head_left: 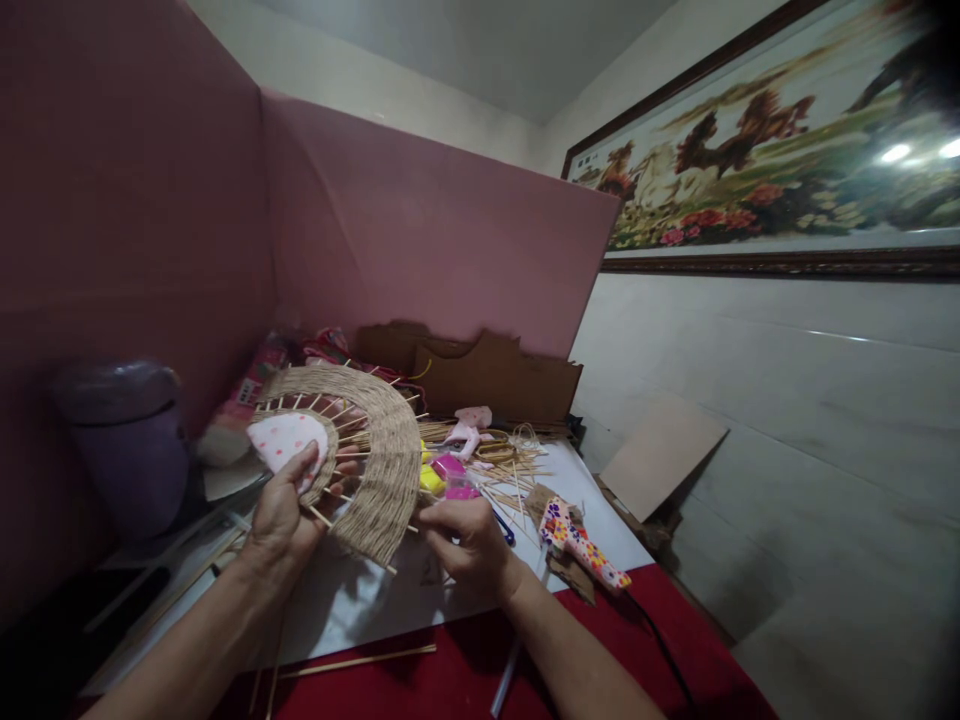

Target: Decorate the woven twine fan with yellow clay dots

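A half-round fan (386, 450) of thin wooden sticks wound with brown twine is held up over the table. My left hand (289, 505) grips it at its inner part, thumb over the white cloth piece with pink dots (289, 440) and fingers behind the sticks. My right hand (469, 540) is closed in a pinch at the fan's lower right edge, close to a stick end. What lies between its fingertips is too small to make out. Bare stick tips poke out beyond the twine band.
A flower-patterned glue gun (577, 545) lies on cardboard at the right, its cord running forward. Loose sticks (517, 470), yellow packets (431, 478) and magenta packets (450, 468) lie behind my right hand. A purple bin (135, 450) stands left; torn cardboard (480, 375) stands at the back.
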